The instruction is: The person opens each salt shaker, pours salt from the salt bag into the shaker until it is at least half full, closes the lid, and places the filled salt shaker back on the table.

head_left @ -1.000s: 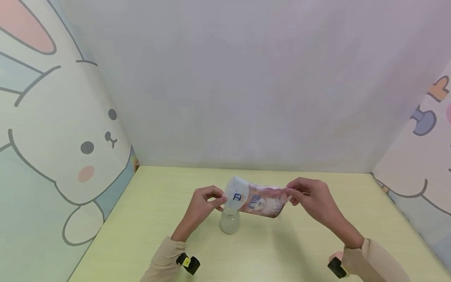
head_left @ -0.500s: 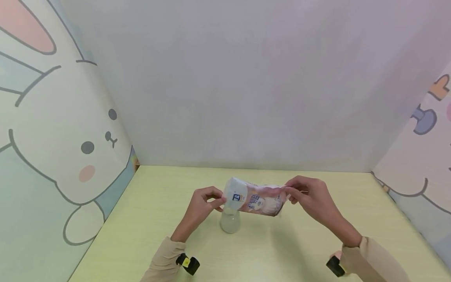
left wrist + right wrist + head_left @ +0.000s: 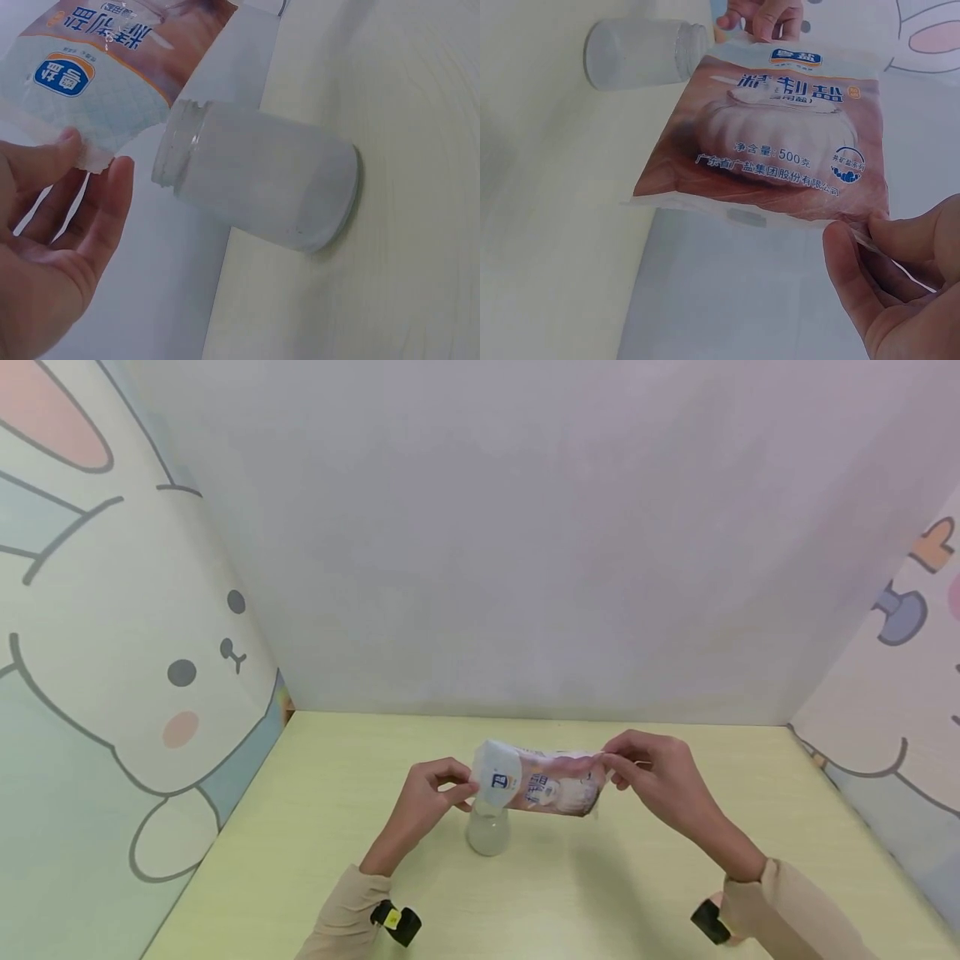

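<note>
A salt bag [image 3: 553, 783], printed white and pink-brown with blue lettering, is stretched between both hands above the table. At its white end, my left hand [image 3: 429, 797] pinches a corner between thumb and fingers, and the edge there looks torn in the left wrist view. My right hand [image 3: 656, 777] pinches the opposite end of the bag by a corner. Directly beneath the white end stands a clear glass jar [image 3: 262, 176], upright on the table and without a lid. Its inside looks cloudy white, and the bag covers its mouth in the head view.
The pale yellow table [image 3: 360, 735] meets a plain light wall [image 3: 525, 543] at the back. Side panels with cartoon drawings, including a rabbit [image 3: 157, 635] on the left, flank the table. A black strap device [image 3: 397, 922] sits at the left wrist.
The bag's right end has risen slightly with my right hand, while its white end over the jar has dipped a little. Both hands keep their hold, and the jar stands in place.
</note>
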The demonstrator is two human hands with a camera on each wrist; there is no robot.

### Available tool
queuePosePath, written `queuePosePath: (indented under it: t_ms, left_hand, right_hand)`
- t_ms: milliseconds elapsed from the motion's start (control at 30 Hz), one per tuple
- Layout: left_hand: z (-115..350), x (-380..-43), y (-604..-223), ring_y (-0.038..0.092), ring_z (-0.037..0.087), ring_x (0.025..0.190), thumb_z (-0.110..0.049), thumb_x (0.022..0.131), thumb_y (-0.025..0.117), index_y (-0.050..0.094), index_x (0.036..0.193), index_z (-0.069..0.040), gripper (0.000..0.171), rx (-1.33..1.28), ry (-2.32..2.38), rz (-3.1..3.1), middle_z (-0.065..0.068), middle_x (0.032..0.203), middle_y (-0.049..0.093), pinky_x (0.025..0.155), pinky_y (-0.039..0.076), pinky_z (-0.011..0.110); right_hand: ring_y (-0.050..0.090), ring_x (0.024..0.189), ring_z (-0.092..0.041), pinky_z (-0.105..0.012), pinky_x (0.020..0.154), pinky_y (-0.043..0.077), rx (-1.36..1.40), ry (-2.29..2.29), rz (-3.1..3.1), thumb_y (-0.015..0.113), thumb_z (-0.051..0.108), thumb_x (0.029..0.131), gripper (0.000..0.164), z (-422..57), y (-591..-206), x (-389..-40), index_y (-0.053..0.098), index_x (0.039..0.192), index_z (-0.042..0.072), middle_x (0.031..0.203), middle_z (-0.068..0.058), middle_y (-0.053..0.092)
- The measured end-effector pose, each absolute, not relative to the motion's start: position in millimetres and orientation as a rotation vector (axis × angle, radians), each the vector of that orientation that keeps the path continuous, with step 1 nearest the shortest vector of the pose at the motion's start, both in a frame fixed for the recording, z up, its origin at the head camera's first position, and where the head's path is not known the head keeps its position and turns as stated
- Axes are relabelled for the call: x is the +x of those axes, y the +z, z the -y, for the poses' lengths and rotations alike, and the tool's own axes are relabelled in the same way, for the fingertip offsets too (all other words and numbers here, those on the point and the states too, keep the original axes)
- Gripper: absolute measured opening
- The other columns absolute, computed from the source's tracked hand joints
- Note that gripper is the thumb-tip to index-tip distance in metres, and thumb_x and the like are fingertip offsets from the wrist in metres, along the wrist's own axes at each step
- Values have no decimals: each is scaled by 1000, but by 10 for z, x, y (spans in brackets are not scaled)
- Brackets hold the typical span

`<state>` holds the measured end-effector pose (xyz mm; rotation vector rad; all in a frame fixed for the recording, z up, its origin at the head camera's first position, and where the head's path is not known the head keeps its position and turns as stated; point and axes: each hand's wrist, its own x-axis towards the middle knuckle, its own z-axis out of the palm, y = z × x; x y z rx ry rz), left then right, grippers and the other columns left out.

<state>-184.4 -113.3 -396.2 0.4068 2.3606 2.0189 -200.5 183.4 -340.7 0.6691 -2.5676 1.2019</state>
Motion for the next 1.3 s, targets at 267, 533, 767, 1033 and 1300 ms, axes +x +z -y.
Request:
queuePosePath:
  t_ms: [267, 533, 767, 1033, 1300]
  left_hand:
    - [1146, -1836, -3958, 58, 35, 83, -3, 80, 62, 61, 86, 3, 8, 400, 2002, -2364, 16, 86, 59, 62, 54, 41]
    - [1148, -1834, -3966, 59, 31, 81, -2, 79, 63, 61, 85, 3, 8, 375, 2006, -2369, 16, 85, 59, 62, 54, 42]
    - [1145, -1823, -3977, 59, 27, 81, -2, 79, 63, 61, 85, 3, 8, 364, 2012, -2369, 16, 85, 59, 62, 54, 41]
    - [1137, -1825, -3984, 59, 26, 81, -2, 79, 63, 61, 86, 2, 8, 372, 2020, -2355, 15, 86, 60, 62, 54, 41]
    - [1136, -1824, -3985, 60, 28, 81, -1, 79, 62, 61, 85, 3, 7, 367, 2024, -2352, 17, 86, 60, 62, 54, 41]
  right_hand:
    - [56, 53, -11, -24, 51, 52, 676, 1202, 2554, 61, 9, 82, 5, -1812, -3381, -2001, 64, 78, 10, 69, 0, 60]
    - [56, 53, -10, -25, 50, 51, 685, 1208, 2547, 61, 9, 82, 5, -1795, -3365, -2009, 64, 78, 10, 68, 0, 60]
    - [55, 52, -10, -23, 49, 50, 682, 1184, 2548, 62, 8, 82, 5, -1783, -3357, -2005, 64, 78, 11, 68, -1, 59]
    - [54, 51, -10, -23, 48, 49, 683, 1163, 2538, 63, 7, 80, 5, -1788, -3351, -1982, 64, 79, 12, 66, 1, 59]
    - [54, 51, -9, -22, 48, 49, 689, 1164, 2526, 62, 8, 81, 6, -1771, -3329, -1967, 64, 79, 12, 67, 2, 59]
